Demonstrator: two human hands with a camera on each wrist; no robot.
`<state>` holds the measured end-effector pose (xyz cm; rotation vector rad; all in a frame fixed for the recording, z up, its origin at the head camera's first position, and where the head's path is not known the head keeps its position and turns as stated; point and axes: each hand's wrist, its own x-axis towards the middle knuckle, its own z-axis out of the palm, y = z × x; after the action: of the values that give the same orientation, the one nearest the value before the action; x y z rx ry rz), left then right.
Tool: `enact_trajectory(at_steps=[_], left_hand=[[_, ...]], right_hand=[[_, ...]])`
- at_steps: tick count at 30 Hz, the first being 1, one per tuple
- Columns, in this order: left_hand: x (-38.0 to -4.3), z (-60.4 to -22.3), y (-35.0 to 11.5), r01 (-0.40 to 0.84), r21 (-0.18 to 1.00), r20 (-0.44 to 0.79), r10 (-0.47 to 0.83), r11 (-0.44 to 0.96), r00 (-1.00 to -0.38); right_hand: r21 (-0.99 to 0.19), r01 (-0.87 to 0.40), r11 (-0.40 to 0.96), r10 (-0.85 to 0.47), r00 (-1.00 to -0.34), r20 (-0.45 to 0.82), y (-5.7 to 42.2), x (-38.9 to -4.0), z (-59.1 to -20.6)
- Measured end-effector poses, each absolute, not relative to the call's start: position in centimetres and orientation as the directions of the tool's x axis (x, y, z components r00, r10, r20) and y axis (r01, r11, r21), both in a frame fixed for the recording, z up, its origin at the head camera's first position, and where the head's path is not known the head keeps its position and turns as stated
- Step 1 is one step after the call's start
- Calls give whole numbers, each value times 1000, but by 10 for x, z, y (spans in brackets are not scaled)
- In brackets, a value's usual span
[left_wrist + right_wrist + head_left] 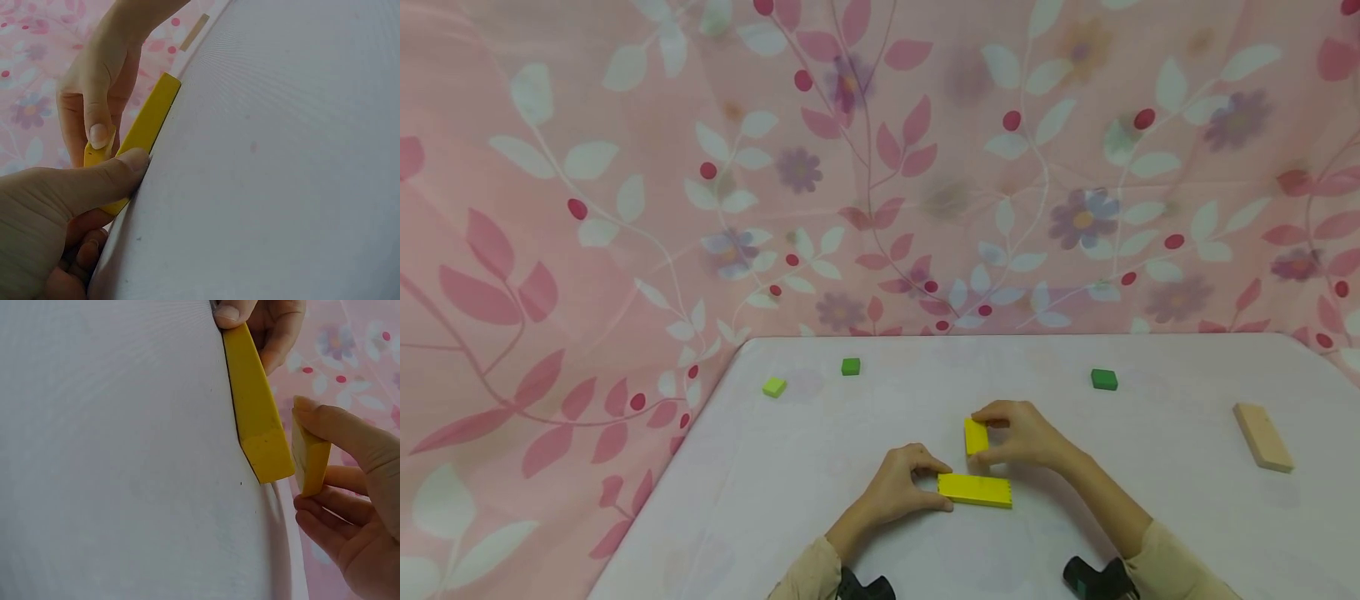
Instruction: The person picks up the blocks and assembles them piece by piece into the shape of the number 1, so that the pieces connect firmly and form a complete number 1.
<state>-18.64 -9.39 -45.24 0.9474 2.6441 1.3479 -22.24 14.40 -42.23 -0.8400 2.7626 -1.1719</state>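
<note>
A long yellow block [976, 492] lies on the white table near its middle. The thumb and fingers of my left hand [891, 485] grip its left end. Just behind it, my right hand [1028, 437] pinches a smaller yellow block [976, 437] between thumb and fingers. In the right wrist view a narrow gap separates the small block [317, 464] from the long block [256, 403]. The left wrist view has my left thumb pressed on the long block [151, 115]; my right hand [103, 81] partly hides the small block there.
Toward the table's back left lie a light green block [774, 387] and a green block [851, 367]. A darker green block [1104, 379] sits at the back right. Farther right is a plain wooden block [1262, 437]. Pink floral cloth [925, 183] hangs behind the table [737, 517].
</note>
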Motion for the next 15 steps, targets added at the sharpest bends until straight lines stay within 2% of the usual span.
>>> enact_trajectory(at_steps=[15], left_hand=[[-186,-452,-94,509,741,241,533,439,-811]], right_hand=[[-555,-521,648,-563,-819,111,139,-219,-424]])
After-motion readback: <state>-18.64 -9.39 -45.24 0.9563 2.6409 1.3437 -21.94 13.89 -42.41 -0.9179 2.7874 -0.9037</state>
